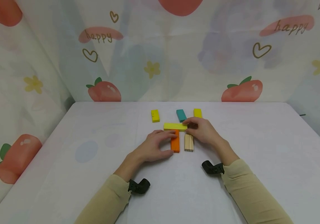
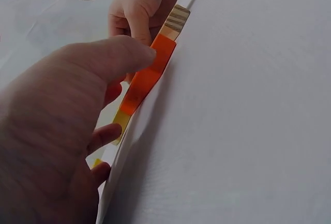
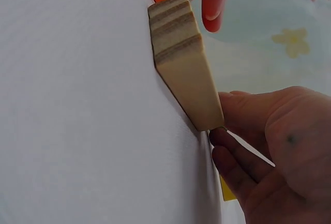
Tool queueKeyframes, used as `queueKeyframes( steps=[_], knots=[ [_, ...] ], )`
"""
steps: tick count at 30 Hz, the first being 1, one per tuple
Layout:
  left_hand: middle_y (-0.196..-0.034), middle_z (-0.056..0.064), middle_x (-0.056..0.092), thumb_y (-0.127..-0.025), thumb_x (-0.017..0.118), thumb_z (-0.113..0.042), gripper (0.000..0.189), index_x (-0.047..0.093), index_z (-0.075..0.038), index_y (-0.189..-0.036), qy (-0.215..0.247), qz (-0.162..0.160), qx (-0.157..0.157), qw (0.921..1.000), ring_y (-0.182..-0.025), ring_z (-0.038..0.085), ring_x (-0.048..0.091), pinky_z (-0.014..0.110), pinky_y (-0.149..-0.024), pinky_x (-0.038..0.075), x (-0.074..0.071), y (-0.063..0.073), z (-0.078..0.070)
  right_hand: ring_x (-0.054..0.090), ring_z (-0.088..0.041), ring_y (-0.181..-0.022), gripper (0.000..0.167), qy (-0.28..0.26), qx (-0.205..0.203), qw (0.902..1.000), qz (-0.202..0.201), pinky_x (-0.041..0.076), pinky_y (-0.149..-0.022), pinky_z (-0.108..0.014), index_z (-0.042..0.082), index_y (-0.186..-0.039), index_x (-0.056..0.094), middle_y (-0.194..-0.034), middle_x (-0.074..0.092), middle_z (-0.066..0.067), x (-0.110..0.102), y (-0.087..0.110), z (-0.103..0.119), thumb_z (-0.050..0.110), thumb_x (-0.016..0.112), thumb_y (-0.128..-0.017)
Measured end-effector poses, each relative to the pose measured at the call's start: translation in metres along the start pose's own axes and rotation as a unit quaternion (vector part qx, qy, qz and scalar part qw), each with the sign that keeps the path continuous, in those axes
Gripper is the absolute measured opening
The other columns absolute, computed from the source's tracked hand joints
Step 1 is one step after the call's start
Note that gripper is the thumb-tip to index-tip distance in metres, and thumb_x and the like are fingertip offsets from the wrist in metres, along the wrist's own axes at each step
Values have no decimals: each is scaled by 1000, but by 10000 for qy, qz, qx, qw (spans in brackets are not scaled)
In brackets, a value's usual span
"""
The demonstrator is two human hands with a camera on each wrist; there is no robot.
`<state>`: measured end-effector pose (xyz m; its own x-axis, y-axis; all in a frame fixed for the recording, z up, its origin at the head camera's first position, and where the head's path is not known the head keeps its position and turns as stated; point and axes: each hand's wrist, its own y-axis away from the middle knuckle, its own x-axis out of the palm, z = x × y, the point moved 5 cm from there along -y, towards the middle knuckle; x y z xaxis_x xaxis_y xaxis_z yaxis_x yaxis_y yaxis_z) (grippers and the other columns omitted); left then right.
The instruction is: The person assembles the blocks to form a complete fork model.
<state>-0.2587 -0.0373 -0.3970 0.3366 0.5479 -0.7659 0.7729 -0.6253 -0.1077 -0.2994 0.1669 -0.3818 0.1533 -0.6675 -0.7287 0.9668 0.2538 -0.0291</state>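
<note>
An orange block (image 1: 175,145) lies lengthwise, its far end meeting a long yellow block (image 1: 172,126) that lies crosswise. My left hand (image 1: 153,146) spans the orange block, thumb at its near end and fingertips over its far end. At the yellow block's right end, my right hand (image 1: 204,130) pinches with thumb and index finger. Beside the orange one, to its right, is a plain wood block (image 1: 189,143) with dark stripes. In the right wrist view, this striped block (image 3: 181,63) stands in front of my right fingers and partly hides their grip.
Farther back lie a short yellow block (image 1: 155,116), a teal block (image 1: 181,115) and another yellow block (image 1: 197,112), partly behind my right hand. A white cloth covers the table (image 1: 65,174). Printed curtains (image 1: 171,49) rise at the back and left.
</note>
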Motion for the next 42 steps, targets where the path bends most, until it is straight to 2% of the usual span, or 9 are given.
queueKeyframes(
  steps=[5,11,16,20,29,35,42],
  knots=[
    [-146,-5,58,-92,72,-26,49,63,-17,-140,132,-239,21,9996,-137,23,45,46,-117,36,-4,1,5,60,-35,-116,31,-127,141,9998,15,50,-104,-51,8,-129,67,-129,65,-17,-2,3,-2,11,66,-98],
    [-144,2,59,-94,72,-21,45,63,-13,-138,458,-526,-118,9975,-137,23,48,46,-118,36,-10,2,11,60,-35,-118,32,-106,282,9995,63,50,-105,-51,8,-131,66,-131,64,-18,-5,8,-3,14,65,-100],
    [-142,1,60,-94,73,-20,42,65,-13,-135,538,-740,-233,9955,-135,22,49,45,-118,36,-14,-2,13,59,-36,-117,34,-1,272,9995,166,50,-105,-51,6,-132,65,-131,63,-19,-7,13,-5,16,65,-100],
    [-140,1,61,-94,73,-19,41,65,-13,-134,530,-877,-193,9946,-134,21,50,44,-118,37,-16,-7,12,59,-36,-117,35,13,275,9993,254,49,-105,-52,7,-133,64,-131,63,-18,-9,20,-4,17,65,-100],
    [-143,0,59,-95,72,-19,40,64,-16,-135,629,-814,-275,9943,-134,19,50,42,-118,37,-13,-17,11,60,-34,-116,36,-21,-51,9992,384,50,-104,-52,6,-131,65,-128,65,-15,-12,36,-2,19,68,-98],
    [-144,3,58,-95,72,-18,42,63,-13,-136,696,-709,-175,9949,-135,22,50,43,-118,36,-11,-20,12,60,-32,-116,38,0,-451,9976,529,50,-105,-53,5,-129,66,-127,66,-12,-11,47,0,20,74,-94],
    [-146,5,58,-94,73,-18,43,64,-11,-135,463,-684,12,9966,-138,25,48,45,-120,34,-12,-23,12,58,-31,-117,43,-20,-671,9959,609,47,-107,-55,7,-129,66,-129,65,-11,-10,53,3,24,78,-92]
  ],
)
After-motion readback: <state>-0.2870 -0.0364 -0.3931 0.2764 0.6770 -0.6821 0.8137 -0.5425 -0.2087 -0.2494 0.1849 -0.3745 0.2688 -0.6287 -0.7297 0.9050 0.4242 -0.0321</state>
